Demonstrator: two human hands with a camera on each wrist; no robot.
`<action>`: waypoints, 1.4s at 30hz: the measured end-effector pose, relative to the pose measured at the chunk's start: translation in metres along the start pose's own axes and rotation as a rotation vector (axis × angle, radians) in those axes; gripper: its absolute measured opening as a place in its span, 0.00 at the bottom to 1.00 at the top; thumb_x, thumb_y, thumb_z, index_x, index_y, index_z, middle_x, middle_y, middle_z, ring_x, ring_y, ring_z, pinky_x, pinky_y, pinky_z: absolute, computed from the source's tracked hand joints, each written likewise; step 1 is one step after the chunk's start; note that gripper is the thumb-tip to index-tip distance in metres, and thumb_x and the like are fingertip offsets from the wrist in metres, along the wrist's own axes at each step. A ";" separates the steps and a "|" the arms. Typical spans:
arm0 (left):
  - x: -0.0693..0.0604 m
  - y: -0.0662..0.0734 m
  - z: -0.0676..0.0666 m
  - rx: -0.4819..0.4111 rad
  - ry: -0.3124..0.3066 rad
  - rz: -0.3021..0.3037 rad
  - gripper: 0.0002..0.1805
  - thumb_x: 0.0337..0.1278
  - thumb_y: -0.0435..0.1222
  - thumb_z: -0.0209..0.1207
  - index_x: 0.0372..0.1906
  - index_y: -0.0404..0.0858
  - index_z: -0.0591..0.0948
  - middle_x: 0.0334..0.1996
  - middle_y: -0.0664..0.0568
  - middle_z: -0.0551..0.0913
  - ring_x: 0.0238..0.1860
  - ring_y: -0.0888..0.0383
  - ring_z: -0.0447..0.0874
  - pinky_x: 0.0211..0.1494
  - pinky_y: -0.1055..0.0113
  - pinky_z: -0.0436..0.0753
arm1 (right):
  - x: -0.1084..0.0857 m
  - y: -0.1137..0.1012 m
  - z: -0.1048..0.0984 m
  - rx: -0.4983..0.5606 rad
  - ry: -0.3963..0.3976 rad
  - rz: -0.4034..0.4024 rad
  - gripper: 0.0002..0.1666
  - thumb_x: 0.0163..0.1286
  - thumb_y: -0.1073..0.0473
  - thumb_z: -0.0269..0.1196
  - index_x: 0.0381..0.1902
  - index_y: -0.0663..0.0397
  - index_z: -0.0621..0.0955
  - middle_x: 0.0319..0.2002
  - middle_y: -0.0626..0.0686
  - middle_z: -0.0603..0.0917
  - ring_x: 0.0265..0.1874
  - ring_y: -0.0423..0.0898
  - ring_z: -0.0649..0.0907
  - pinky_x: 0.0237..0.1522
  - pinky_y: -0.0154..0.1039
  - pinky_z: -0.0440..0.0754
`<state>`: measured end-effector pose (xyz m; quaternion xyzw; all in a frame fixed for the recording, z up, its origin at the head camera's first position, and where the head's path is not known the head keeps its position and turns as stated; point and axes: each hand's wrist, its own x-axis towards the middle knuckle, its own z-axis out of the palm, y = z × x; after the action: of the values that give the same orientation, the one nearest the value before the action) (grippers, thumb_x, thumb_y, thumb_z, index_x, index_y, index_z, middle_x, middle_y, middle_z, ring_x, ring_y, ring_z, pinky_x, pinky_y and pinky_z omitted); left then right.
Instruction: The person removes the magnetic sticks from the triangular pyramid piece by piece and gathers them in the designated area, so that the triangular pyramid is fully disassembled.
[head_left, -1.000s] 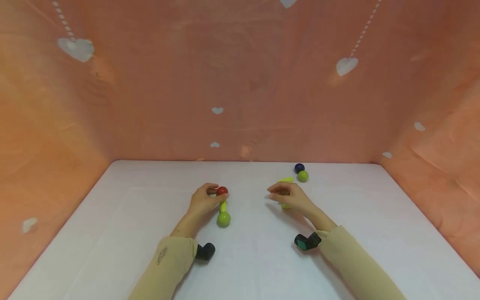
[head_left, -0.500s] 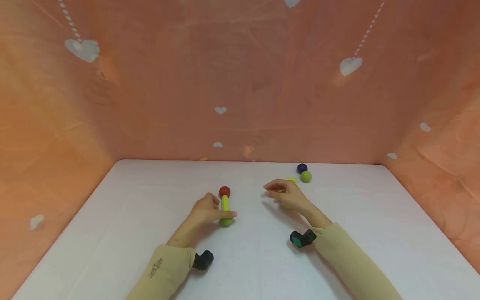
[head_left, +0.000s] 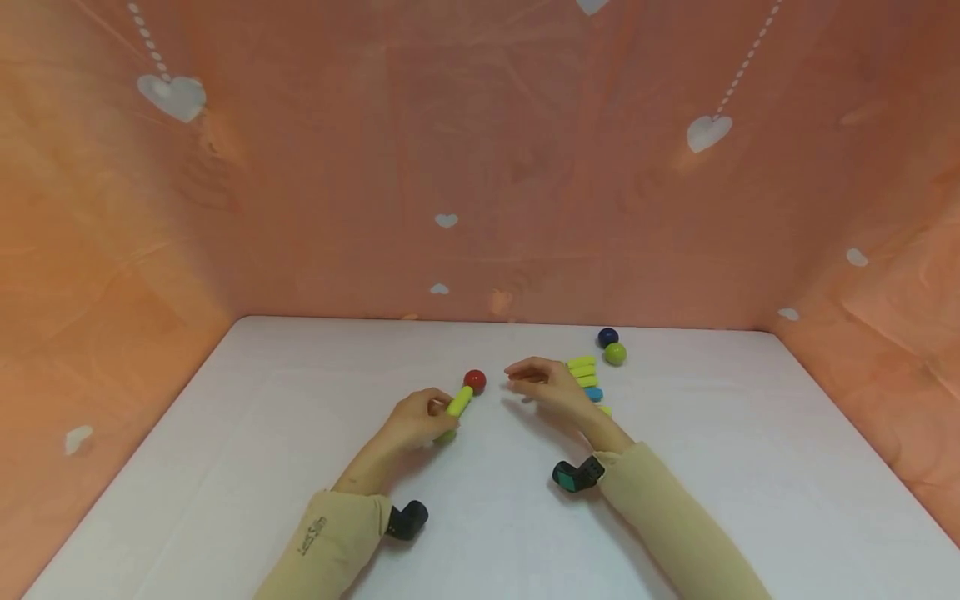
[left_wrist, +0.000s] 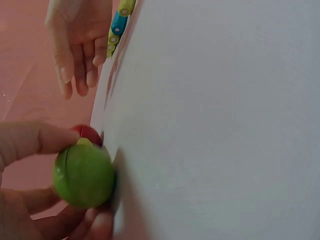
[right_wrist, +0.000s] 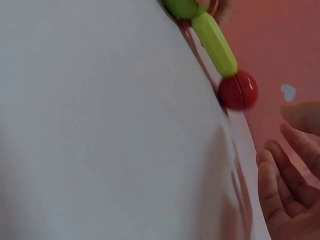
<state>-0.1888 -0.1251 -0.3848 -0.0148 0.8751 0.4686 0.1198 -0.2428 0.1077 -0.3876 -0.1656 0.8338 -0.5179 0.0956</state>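
A yellow-green toy rod point(head_left: 460, 402) joins a red ball point(head_left: 475, 381) at its far end to a green ball point(left_wrist: 85, 175) at its near end. My left hand point(head_left: 412, 421) pinches the green ball between thumb and fingers, as the left wrist view shows. The joined piece lies slantwise at the table, its red end pointing away and to the right. Just right of the red ball, my right hand point(head_left: 551, 390) hovers with loosely bent fingers, holding nothing. In the right wrist view a gap separates its fingertips from the red ball.
Behind my right hand lie several yellow-green rods point(head_left: 582, 372) and a blue rod point(head_left: 594, 394). A dark blue ball point(head_left: 608, 337) and another green ball point(head_left: 615, 354) sit near the back edge of the white table point(head_left: 315, 358). Orange cloth point(head_left: 480, 167) walls the back and sides.
My left hand has moved from the red ball down to the green one, and the joined piece has swung its red end rightward. My right hand has shifted left, uncovering the rods.
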 end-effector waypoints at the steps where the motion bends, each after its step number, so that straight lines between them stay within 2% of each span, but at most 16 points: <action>1: 0.000 0.000 0.000 0.003 0.005 0.009 0.20 0.52 0.31 0.61 0.53 0.33 0.78 0.42 0.44 0.80 0.39 0.53 0.77 0.37 0.66 0.81 | 0.001 0.001 0.002 0.003 -0.003 0.005 0.20 0.68 0.61 0.60 0.55 0.65 0.77 0.53 0.64 0.81 0.44 0.48 0.82 0.45 0.40 0.83; 7: 0.004 -0.005 0.001 0.027 0.070 0.067 0.19 0.52 0.29 0.60 0.52 0.36 0.80 0.43 0.44 0.81 0.44 0.51 0.75 0.55 0.53 0.76 | 0.006 0.001 0.013 0.010 0.004 0.050 0.23 0.68 0.59 0.61 0.58 0.63 0.75 0.53 0.63 0.80 0.49 0.53 0.82 0.53 0.45 0.81; 13: 0.011 -0.009 0.003 0.003 0.127 0.062 0.18 0.52 0.29 0.60 0.52 0.38 0.82 0.50 0.41 0.81 0.51 0.48 0.76 0.60 0.50 0.74 | 0.010 0.002 0.022 0.012 0.012 0.100 0.25 0.66 0.58 0.62 0.60 0.57 0.76 0.55 0.59 0.81 0.56 0.54 0.79 0.60 0.50 0.75; 19: 0.018 -0.011 0.005 -0.030 0.184 0.058 0.14 0.54 0.32 0.63 0.47 0.37 0.84 0.51 0.40 0.81 0.55 0.45 0.76 0.62 0.49 0.72 | 0.012 0.003 0.027 -0.007 -0.004 0.058 0.24 0.65 0.60 0.63 0.59 0.58 0.77 0.56 0.60 0.81 0.53 0.53 0.79 0.47 0.38 0.78; 21: 0.020 -0.012 0.005 -0.038 0.196 0.057 0.13 0.54 0.33 0.63 0.46 0.37 0.85 0.50 0.41 0.82 0.55 0.45 0.76 0.62 0.49 0.72 | 0.013 0.003 0.029 -0.019 -0.004 0.067 0.24 0.65 0.60 0.64 0.58 0.57 0.78 0.55 0.58 0.81 0.53 0.52 0.79 0.46 0.36 0.78; 27: 0.021 -0.012 0.004 -0.032 0.196 0.053 0.13 0.54 0.35 0.64 0.46 0.37 0.85 0.50 0.41 0.82 0.54 0.45 0.75 0.62 0.48 0.72 | 0.014 0.001 0.032 -0.041 0.007 0.067 0.24 0.63 0.59 0.66 0.57 0.55 0.78 0.54 0.56 0.81 0.54 0.52 0.79 0.48 0.39 0.80; 33: 0.023 -0.013 0.003 -0.021 0.181 0.041 0.13 0.54 0.35 0.64 0.46 0.37 0.85 0.51 0.41 0.82 0.54 0.46 0.75 0.62 0.48 0.71 | 0.014 0.001 0.033 -0.054 0.012 0.048 0.23 0.61 0.58 0.67 0.54 0.58 0.79 0.51 0.58 0.82 0.52 0.52 0.79 0.40 0.33 0.77; 42: 0.023 -0.011 0.004 0.010 0.175 0.048 0.13 0.56 0.35 0.62 0.46 0.36 0.85 0.50 0.41 0.82 0.55 0.45 0.76 0.63 0.48 0.71 | 0.015 0.001 0.032 -0.035 -0.007 0.112 0.22 0.61 0.57 0.68 0.53 0.54 0.80 0.50 0.54 0.82 0.50 0.49 0.78 0.41 0.34 0.78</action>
<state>-0.2090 -0.1264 -0.4009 -0.0341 0.8846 0.4640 0.0318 -0.2467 0.0760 -0.4023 -0.1220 0.8503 -0.4965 0.1246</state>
